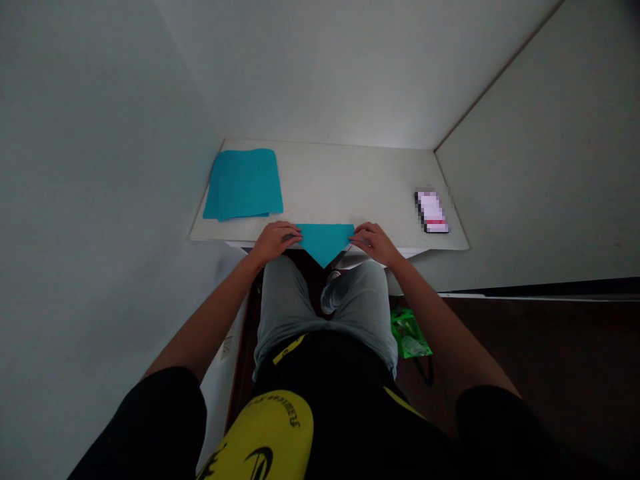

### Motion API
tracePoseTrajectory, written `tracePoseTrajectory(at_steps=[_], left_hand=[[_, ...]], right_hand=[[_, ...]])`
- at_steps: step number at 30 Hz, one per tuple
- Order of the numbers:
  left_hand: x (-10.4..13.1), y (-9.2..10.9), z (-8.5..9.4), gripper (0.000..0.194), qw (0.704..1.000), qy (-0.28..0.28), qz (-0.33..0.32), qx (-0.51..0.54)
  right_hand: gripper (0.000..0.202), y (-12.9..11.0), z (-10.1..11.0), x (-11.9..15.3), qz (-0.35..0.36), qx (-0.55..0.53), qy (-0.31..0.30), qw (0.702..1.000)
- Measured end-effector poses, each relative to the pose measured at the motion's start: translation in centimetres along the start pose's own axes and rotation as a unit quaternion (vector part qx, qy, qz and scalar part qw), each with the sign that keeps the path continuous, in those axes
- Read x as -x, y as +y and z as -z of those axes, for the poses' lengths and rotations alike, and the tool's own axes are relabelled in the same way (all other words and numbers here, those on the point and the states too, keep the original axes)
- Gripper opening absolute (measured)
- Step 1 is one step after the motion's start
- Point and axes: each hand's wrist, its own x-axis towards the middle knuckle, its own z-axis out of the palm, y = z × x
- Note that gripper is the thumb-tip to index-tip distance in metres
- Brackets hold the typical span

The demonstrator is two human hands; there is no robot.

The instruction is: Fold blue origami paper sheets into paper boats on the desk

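Note:
A blue paper triangle (324,243) lies at the front edge of the white table, its long straight side away from me and its point hanging over the edge toward my lap. My left hand (276,240) pinches its left corner between thumb and fingers. At the right corner, my right hand (374,241) holds the paper in the same way. Several larger blue sheets (250,183) lie overlapping at the left end of the table.
On the right part of the white table (350,180) is a phone (433,212), its picture pixelated. Walls stand behind and at both sides. A green bag (410,333) sits on the dark floor to the right of my legs.

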Motion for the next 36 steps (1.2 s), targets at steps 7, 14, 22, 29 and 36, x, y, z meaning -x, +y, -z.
tracePoseTrajectory(at_steps=[7,14,22,29,36], left_hand=[[-2.4,0.4,0.6,0.059,0.994,-0.012,0.074,-0.079],[-3.9,0.2,0.9,0.042,0.99,-0.047,0.117,-0.065],[-0.4,2.1,-0.2,0.022,0.997,-0.021,0.037,-0.07],[4.7,3.0,-3.1,0.053,0.993,0.022,-0.021,-0.113],[4.3,2.4,-4.3,0.042,0.992,0.061,-0.004,-0.108]], right_hand=[[0.057,0.6,-0.2,-3.1,-0.098,-0.001,-0.029,0.995],[0.039,1.0,1.1,-6.0,-0.044,0.069,-0.094,0.992],[0.022,-2.3,1.3,-3.9,0.041,0.122,-0.089,0.988],[0.069,-4.8,-2.9,1.4,0.046,0.152,-0.049,0.986],[0.092,-8.2,-7.4,0.2,0.025,0.129,-0.025,0.991]])
